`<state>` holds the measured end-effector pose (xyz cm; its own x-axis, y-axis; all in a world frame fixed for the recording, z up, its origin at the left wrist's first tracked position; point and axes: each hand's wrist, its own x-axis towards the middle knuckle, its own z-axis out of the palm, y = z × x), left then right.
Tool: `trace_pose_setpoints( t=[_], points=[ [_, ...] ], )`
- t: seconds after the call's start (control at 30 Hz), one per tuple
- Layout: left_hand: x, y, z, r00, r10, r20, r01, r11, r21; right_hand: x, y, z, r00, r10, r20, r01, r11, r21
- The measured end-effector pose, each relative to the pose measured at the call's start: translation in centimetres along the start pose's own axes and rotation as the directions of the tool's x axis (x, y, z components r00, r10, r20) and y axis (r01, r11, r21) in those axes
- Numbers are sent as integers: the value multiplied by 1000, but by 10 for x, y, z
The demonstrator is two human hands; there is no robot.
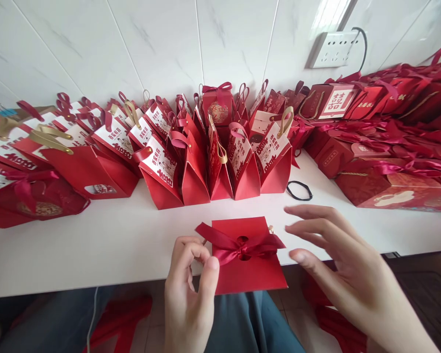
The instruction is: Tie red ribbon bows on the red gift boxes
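Note:
A small red gift box (pixel 250 280) is before me at the front edge of the table, its lower part reaching past the edge. A dark red satin ribbon (pixel 242 249) is tied in a bow over a round cut-out in its top. My left hand (pixel 193 282) is closed at the box's left side, thumb on the edge and fingers curled behind; their tips are partly hidden. To the right of the box, my right hand (pixel 338 260) has its fingers apart, touching nothing. A bit of gold-coloured trim (pixel 271 229) shows at the box's upper right.
Several upright red gift bags (pixel 161 166) crowd the white table (pixel 113 245) towards the tiled wall. Red ribboned boxes (pixel 400 181) are stacked at the right. A black hair tie (pixel 300 190) lies beyond my right hand. A power socket (pixel 334 49) is on the wall.

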<state>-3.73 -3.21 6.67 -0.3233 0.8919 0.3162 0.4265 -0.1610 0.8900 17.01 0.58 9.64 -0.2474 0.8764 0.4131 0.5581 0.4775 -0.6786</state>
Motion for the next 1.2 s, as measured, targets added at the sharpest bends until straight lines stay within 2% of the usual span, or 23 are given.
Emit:
trace_pose_setpoints(
  t=[0.07, 0.17, 0.23, 0.33, 0.47, 0.6, 0.7, 0.77, 0.83, 0.97, 1.1, 1.2],
  points=[
    [1, 2, -1, 999, -42, -1, 42, 999, 12, -9, -9, 0, 999, 43, -30, -43, 999, -22],
    [2, 8, 0, 980, -200, -12, 200, 980, 4, -18, -20, 5, 992, 110, 54, -107, 993, -55],
    [3, 11, 2, 968, -250, 14, 250, 968, 6, -18, -23, 11, 991, 129, 47, -124, 987, -99],
    [4, 14, 4, 966, -250, 66, 251, 968, 1, -13, -20, 22, 991, 136, -2, -134, 976, -170],
    [4, 15, 5, 959, -283, 31, 283, 959, -13, -6, -18, 29, 989, 146, 20, -141, 977, -161],
    [5, 9, 5, 983, -175, 61, 175, 984, 4, -1, -24, 27, 987, 154, 50, -152, 987, -43],
    [7, 4, 5, 991, -128, 43, 129, 992, -6, 0, -24, 22, 992, 53, 111, -61, 996, 67],
    [7, 5, 5, 989, -149, 24, 149, 988, -30, 0, -20, 18, 990, -30, 134, 20, 997, 71],
    [5, 9, 7, 978, -207, 10, 207, 976, -68, -2, -15, 13, 988, -52, 146, 45, 998, 50],
    [2, 19, 12, 945, -326, -5, 323, 937, -133, -6, -10, 10, 980, 99, 176, -109, 993, 48],
    [4, 23, 12, 936, -350, 32, 352, 929, -113, -8, -16, 18, 949, 275, 152, -292, 951, 104],
    [6, 22, 10, 929, -368, 36, 369, 924, -99, -4, -21, 28, 923, 362, 130, -377, 919, 119]
  ],
)
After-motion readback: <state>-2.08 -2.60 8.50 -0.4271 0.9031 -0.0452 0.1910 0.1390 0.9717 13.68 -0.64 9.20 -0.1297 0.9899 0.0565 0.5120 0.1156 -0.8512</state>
